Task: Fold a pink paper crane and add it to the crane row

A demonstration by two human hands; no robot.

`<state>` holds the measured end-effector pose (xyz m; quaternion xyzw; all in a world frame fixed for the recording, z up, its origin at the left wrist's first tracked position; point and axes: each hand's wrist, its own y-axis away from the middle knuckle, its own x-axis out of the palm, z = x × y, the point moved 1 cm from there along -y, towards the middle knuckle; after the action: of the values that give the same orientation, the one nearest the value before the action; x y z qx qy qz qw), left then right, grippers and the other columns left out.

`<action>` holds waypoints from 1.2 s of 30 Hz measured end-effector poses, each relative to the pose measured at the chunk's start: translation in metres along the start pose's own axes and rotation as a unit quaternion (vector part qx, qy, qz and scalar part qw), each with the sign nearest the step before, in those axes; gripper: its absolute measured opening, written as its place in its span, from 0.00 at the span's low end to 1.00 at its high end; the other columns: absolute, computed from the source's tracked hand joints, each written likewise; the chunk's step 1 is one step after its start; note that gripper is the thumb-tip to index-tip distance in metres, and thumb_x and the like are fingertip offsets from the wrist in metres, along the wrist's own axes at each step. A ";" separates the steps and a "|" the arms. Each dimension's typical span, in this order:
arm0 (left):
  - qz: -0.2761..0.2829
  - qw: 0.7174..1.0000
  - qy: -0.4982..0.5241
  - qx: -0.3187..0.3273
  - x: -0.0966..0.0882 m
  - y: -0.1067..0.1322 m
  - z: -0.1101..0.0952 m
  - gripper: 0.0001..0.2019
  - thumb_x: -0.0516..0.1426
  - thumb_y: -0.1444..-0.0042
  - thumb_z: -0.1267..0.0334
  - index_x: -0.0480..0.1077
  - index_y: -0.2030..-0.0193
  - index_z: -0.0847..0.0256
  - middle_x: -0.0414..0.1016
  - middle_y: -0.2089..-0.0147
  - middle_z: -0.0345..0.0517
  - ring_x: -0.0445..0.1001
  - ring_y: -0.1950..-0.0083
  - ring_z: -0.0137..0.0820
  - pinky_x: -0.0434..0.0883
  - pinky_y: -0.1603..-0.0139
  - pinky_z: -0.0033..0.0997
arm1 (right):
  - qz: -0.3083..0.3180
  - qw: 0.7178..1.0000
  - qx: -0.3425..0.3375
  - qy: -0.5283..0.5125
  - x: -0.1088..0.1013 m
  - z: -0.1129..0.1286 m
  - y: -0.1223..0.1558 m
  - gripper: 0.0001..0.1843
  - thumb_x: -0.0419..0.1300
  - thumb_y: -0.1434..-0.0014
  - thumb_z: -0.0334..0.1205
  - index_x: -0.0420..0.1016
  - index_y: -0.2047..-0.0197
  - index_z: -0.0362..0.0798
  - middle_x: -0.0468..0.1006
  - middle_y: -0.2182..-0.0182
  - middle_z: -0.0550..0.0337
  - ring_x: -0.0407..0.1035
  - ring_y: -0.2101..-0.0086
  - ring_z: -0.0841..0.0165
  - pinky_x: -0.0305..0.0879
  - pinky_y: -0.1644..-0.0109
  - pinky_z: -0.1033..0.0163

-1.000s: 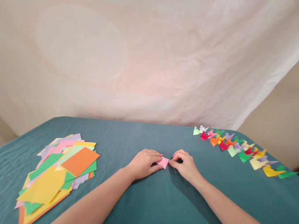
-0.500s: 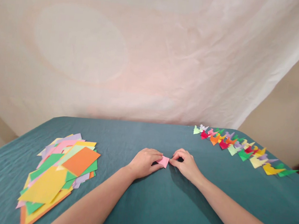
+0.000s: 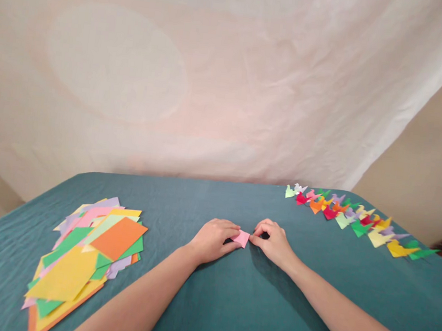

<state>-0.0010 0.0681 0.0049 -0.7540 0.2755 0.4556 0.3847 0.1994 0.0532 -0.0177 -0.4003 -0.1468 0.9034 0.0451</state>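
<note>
A small folded piece of pink paper lies on the dark green cloth near the middle of the table. My left hand holds it from the left, fingers over its upper side and thumb along the lower edge, so its left part is hidden. At the paper's right corner, my right hand is closed, with thumb and index finger pinched together. The fingertips meet right at that corner; whether they grip it is hard to make out.
A loose pile of coloured paper sheets spreads over the left side. Folded paper birds in several colours stand in slanting rows at the right, towards the table edge. A pale cloth hangs behind the table.
Almost nothing differs. Both hands and the pink paper keep their places, and the whole view has shifted very slightly.
</note>
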 end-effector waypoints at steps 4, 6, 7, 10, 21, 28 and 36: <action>-0.006 1.000 0.013 -0.004 0.001 0.000 0.001 0.13 0.51 0.41 0.56 0.70 0.55 0.59 0.72 0.50 0.47 0.68 0.47 0.35 0.63 0.46 0.35 | 0.004 1.000 -0.009 0.025 -0.001 0.003 0.001 0.07 0.62 0.55 0.36 0.69 0.81 0.49 0.72 0.72 0.63 0.65 0.67 0.67 0.55 0.59 0.61; -0.009 1.000 0.021 -0.008 0.001 0.000 0.001 0.14 0.52 0.42 0.56 0.70 0.54 0.60 0.73 0.51 0.47 0.69 0.48 0.36 0.63 0.47 0.35 | 0.005 0.999 -0.013 0.036 0.000 0.005 0.001 0.06 0.61 0.54 0.36 0.69 0.80 0.49 0.72 0.72 0.62 0.65 0.67 0.67 0.55 0.59 0.60; -0.011 1.000 0.026 -0.011 0.001 0.000 0.001 0.14 0.53 0.42 0.55 0.70 0.55 0.60 0.73 0.51 0.47 0.69 0.48 0.36 0.63 0.47 0.34 | 0.006 0.999 -0.014 0.041 0.000 0.006 0.002 0.06 0.61 0.54 0.36 0.69 0.80 0.49 0.72 0.71 0.62 0.65 0.67 0.67 0.54 0.59 0.60; -0.013 0.999 0.042 -0.016 0.000 -0.001 0.001 0.13 0.54 0.43 0.56 0.70 0.55 0.60 0.74 0.53 0.47 0.70 0.49 0.35 0.63 0.47 0.33 | 0.001 0.999 -0.020 0.050 0.002 0.007 0.003 0.03 0.60 0.53 0.36 0.70 0.77 0.49 0.72 0.70 0.62 0.64 0.65 0.66 0.54 0.58 0.59; -0.019 0.994 0.099 -0.039 -0.002 -0.003 0.002 0.14 0.56 0.44 0.57 0.70 0.53 0.60 0.75 0.54 0.45 0.72 0.53 0.33 0.64 0.49 0.31 | 0.013 0.995 -0.086 0.056 0.002 0.015 0.009 0.08 0.58 0.49 0.37 0.71 0.63 0.51 0.73 0.65 0.60 0.65 0.60 0.64 0.54 0.55 0.59; -0.034 0.991 0.120 -0.055 0.000 -0.003 0.002 0.14 0.55 0.44 0.56 0.71 0.53 0.59 0.75 0.55 0.44 0.71 0.54 0.32 0.64 0.50 0.30 | 0.018 0.989 -0.127 0.077 0.001 0.023 0.011 0.06 0.57 0.46 0.36 0.72 0.64 0.51 0.74 0.67 0.60 0.65 0.63 0.65 0.53 0.56 0.59; -0.043 0.991 0.117 -0.058 0.000 -0.004 -0.003 0.12 0.56 0.45 0.58 0.72 0.56 0.59 0.75 0.57 0.43 0.71 0.55 0.32 0.64 0.50 0.29 | 0.014 0.988 -0.131 0.086 0.003 0.023 0.009 0.05 0.57 0.45 0.36 0.73 0.65 0.52 0.74 0.68 0.61 0.66 0.64 0.66 0.54 0.57 0.60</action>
<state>0.0033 0.0680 0.0068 -0.8342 0.2588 0.3631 0.3245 0.1807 0.0396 -0.0079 -0.4809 -0.2533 0.8394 -0.0082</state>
